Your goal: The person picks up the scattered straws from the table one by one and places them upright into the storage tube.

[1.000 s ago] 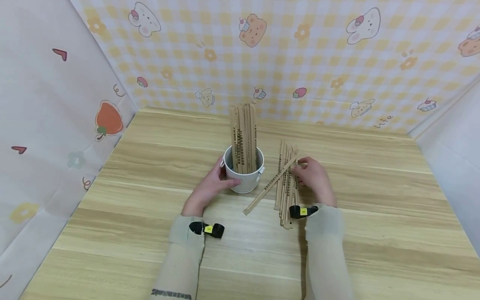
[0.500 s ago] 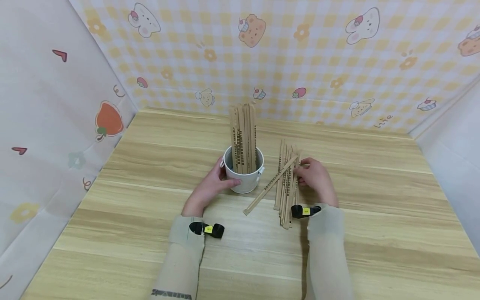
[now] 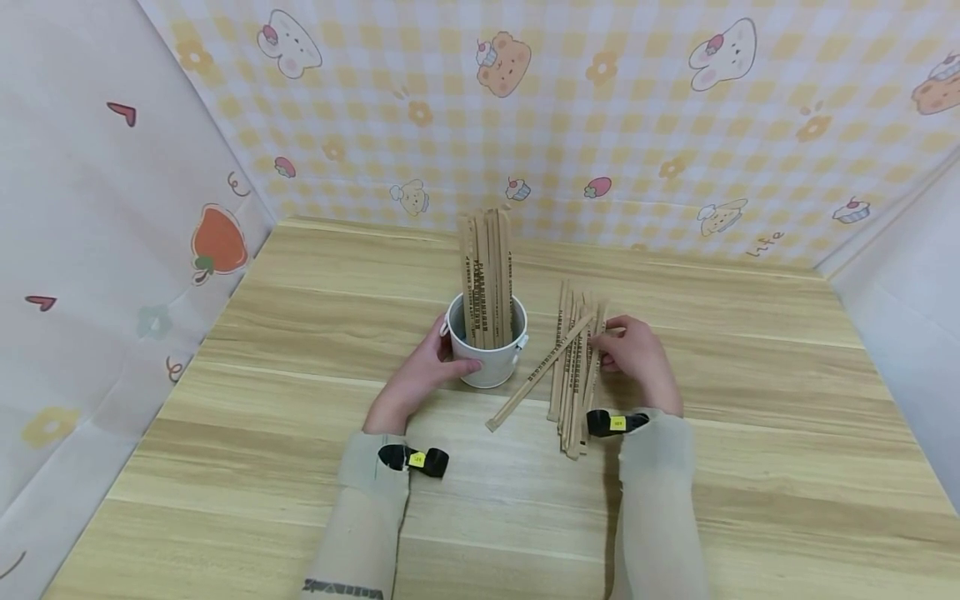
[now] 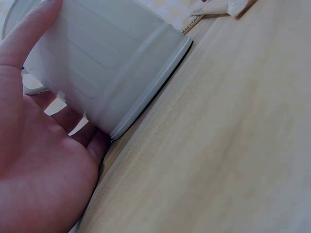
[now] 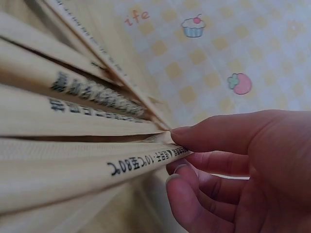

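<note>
1. From my screen, the left hand (image 3: 429, 367) is wrapped round the white bucket (image 3: 489, 368), thumb on the near side, fingers round the left and partly hidden.
2. Bucket's upright on the wooden counter (image 3: 765, 392), with a bunch of straws in paper wrappers (image 3: 487, 279) standing in it, poking well above the rim.
3. Right hand (image 3: 633, 350) has thumb and fingertips pinched together on one printed straw (image 5: 141, 166) at the right edge of the loose pile (image 3: 573, 371).
4. That pile lies on the counter, right of the bucket and apart from it. One stray straw (image 3: 528, 385) slants across the top, its lower end pointing back toward the bucket side.
5. I've also got yellow checked cloth (image 3: 555, 125) behind the counter, bears and cupcakes printed on it.
</note>
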{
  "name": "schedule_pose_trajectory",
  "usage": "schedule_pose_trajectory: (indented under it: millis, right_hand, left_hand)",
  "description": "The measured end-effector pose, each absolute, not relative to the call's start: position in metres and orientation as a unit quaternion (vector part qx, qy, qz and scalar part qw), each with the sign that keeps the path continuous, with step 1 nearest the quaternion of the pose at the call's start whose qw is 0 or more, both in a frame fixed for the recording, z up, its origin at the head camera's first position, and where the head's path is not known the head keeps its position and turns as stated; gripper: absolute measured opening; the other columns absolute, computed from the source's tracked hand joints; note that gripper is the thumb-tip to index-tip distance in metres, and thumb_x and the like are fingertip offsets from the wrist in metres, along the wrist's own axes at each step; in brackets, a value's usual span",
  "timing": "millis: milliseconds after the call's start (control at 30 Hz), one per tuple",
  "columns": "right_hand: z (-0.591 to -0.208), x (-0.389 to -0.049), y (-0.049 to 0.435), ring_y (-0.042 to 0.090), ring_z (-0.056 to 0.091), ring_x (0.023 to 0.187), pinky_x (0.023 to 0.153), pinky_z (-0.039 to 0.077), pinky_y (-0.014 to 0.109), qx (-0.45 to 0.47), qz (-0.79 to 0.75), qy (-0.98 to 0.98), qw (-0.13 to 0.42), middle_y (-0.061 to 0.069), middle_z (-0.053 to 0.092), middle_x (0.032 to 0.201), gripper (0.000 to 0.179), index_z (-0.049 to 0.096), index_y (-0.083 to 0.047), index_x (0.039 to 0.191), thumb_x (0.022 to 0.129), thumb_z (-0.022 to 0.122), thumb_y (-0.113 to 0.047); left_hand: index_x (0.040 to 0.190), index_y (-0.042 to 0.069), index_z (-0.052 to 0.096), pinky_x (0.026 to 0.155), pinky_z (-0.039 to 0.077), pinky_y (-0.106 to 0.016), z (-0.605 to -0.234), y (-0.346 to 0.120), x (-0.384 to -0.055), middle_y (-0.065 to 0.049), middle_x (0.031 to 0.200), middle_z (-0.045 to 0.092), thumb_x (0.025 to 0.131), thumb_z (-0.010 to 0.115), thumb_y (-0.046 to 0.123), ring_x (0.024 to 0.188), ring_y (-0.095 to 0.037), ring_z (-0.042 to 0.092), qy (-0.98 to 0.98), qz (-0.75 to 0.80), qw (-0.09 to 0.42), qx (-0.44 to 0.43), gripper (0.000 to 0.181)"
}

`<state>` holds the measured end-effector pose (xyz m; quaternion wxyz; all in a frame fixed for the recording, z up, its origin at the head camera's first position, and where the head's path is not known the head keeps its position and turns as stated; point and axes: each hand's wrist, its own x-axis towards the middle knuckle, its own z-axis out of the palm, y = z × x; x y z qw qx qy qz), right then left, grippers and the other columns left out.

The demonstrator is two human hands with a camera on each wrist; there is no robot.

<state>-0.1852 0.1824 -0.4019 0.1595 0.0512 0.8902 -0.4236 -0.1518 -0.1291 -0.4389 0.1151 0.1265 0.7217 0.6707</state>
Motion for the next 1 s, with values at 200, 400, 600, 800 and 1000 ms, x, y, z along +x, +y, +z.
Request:
schedule_pose_trajectory:
  millis: [200, 400, 600, 800, 1000]
  right_hand:
    - [-0.384, -0.179, 0.184, 0.029, 0.06, 0.073, 0.064, 0.052, 0.035, 0.047, -0.428, 0.895, 0.114, 0.018, 0.06, 0.088, 0.047, 0.044, 0.001, 0.125, 0.083, 0.056, -0.018]
    - [-0.367, -0.176, 0.183, 0.031, 0.061, 0.072, 0.064, 0.053, 0.039, 0.047, -0.437, 0.895, 0.072, 0.017, 0.057, 0.09, 0.044, 0.045, 0.001, 0.124, 0.086, 0.055, -0.021]
    - [-0.346, -0.172, 0.176, 0.018, 0.061, 0.06, 0.058, 0.053, 0.033, 0.044, -0.448, 0.893, -0.008, 0.012, 0.059, 0.089, 0.04, 0.051, -0.003, 0.118, 0.087, 0.056, -0.028]
    - [-0.318, -0.164, 0.161, 0.014, 0.06, 0.058, 0.055, 0.052, 0.028, 0.044, -0.471, 0.875, -0.106, 0.004, 0.059, 0.086, 0.036, 0.057, -0.01, 0.11, 0.085, 0.056, -0.036]
    - [-0.293, -0.151, 0.146, 0.016, 0.057, 0.059, 0.053, 0.05, 0.022, 0.027, -0.552, 0.807, -0.206, 0.005, 0.06, 0.08, 0.03, 0.06, -0.009, 0.1, 0.083, 0.061, -0.033]
  left_hand:
    - [0.139, 0.037, 0.016, 0.105, 0.023, -0.035, -0.44, -0.129, -0.152, 0.002, 0.14, 0.03, 0.071, 0.075, 0.024, 0.127, -0.016, 0.029, 0.722, 0.67, 0.112, 0.13, 0.091]
    - [0.139, 0.037, 0.016, 0.105, 0.023, -0.035, -0.439, -0.129, -0.152, 0.003, 0.14, 0.03, 0.071, 0.075, 0.023, 0.127, -0.016, 0.028, 0.723, 0.67, 0.112, 0.128, 0.092]
    - [0.139, 0.039, 0.015, 0.105, 0.022, -0.034, -0.438, -0.128, -0.153, 0.005, 0.141, 0.029, 0.07, 0.075, 0.025, 0.128, -0.015, 0.027, 0.726, 0.666, 0.108, 0.133, 0.092]
    - [0.139, 0.039, 0.015, 0.105, 0.021, -0.036, -0.436, -0.128, -0.152, 0.004, 0.141, 0.028, 0.07, 0.075, 0.027, 0.128, -0.016, 0.027, 0.729, 0.663, 0.106, 0.129, 0.092]
    - [0.142, 0.031, 0.013, 0.106, 0.019, -0.036, -0.425, -0.127, -0.147, 0.0, 0.144, 0.024, 0.072, 0.074, 0.021, 0.13, -0.019, 0.023, 0.723, 0.669, 0.124, 0.12, 0.093]
